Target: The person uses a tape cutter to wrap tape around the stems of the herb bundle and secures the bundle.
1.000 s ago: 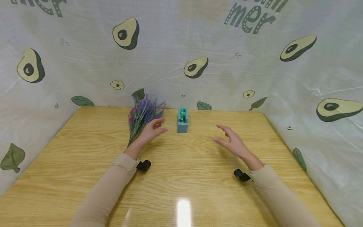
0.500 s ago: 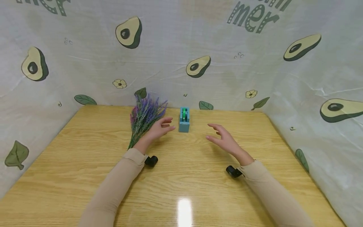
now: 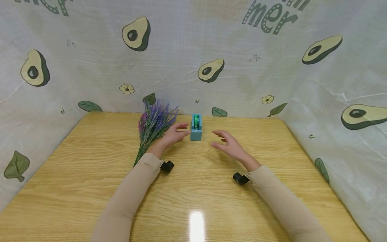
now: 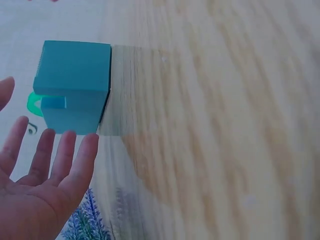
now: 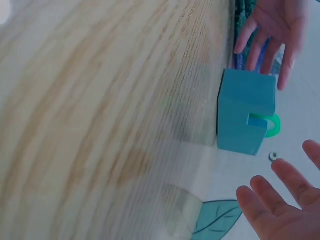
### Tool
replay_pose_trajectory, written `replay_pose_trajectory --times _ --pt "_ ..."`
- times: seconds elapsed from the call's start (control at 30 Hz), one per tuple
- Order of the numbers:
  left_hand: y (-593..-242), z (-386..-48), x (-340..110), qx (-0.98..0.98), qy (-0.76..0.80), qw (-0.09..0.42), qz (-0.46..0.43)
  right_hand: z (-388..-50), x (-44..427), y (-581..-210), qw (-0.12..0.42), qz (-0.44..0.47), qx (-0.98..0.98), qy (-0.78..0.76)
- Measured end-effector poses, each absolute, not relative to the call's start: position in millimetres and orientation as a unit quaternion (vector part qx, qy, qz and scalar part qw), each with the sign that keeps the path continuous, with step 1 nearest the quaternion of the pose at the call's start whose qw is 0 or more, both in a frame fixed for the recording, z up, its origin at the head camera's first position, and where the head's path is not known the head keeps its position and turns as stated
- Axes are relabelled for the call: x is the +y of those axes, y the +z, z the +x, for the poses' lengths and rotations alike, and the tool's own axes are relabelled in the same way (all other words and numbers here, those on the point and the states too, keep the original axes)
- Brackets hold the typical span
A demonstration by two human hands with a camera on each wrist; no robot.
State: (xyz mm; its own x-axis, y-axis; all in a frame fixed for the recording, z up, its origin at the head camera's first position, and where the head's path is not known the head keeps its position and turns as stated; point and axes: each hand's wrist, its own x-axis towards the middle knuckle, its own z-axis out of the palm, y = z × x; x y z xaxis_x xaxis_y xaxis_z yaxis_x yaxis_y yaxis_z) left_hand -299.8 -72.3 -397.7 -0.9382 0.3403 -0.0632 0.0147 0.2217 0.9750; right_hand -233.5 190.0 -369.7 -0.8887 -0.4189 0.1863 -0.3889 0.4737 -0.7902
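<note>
A teal tape dispenser (image 3: 196, 135) with a green roll (image 3: 196, 120) in its slot stands on the table near the back wall. Just left of it, my left hand (image 3: 173, 136) has its fingers spread toward its side; whether they touch it I cannot tell. The left wrist view shows that palm and its extended fingers beside the dispenser (image 4: 75, 72). My right hand (image 3: 230, 146) hovers to the right, a gap away, thumb apart from relaxed fingers and nothing held. In the right wrist view the dispenser (image 5: 246, 107) sits between both hands.
A bunch of purple and pink lavender-like flowers (image 3: 154, 117) lies left of the dispenser, its stems passing behind my left forearm. A wall cloth (image 3: 169, 80) printed with avocados closes off the wooden table (image 3: 211, 201) at the back and sides.
Both hands have moved inward toward the tape dispenser, the left to the right and the right to the left. The dispenser and flowers stay in place; the head view shifted slightly.
</note>
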Motion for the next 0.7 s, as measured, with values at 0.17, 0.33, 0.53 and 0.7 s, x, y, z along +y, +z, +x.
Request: replay_pose_trajectory --times 0.17,0.33,0.53,0.7 --pt "-397.2 -303.1 -67.4 0.768 0.616 0.134 0.115 -248.6 186.0 -384.1 0.018 -0.240 0.856 -0.458" --pt "-395.9 -304.8 -62.5 0.773 0.611 0.129 0.112 -254.7 178.9 -384.3 0.025 -0.234 0.853 -0.465" --pt "-396.7 -308.0 -57.4 0.770 0.616 0.132 0.105 -262.9 170.0 -385.2 0.032 -0.225 0.847 -0.481" --pt "-397.9 -311.1 -53.5 0.761 0.623 0.142 0.110 -270.4 163.3 -386.1 0.029 -0.209 0.848 -0.486"
